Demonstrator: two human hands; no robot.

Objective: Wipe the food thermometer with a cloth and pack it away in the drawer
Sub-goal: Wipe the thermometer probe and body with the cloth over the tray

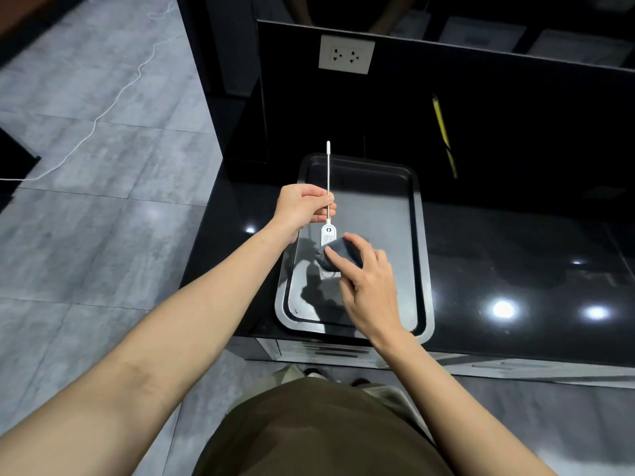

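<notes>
both hands wipe thermometer (pixel 328 204) with cloth (pixel 338 257) above tray (pixel 421 235).

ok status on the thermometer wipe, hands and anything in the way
Left hand pinching the thermometer by its probe. Right hand pressing the grey cloth on its head, over the tray. Nothing in the way; drawer not in view.

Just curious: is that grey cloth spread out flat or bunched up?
Bunched up: the cloth is a wad under the right hand, pressed against the thermometer head.
</notes>
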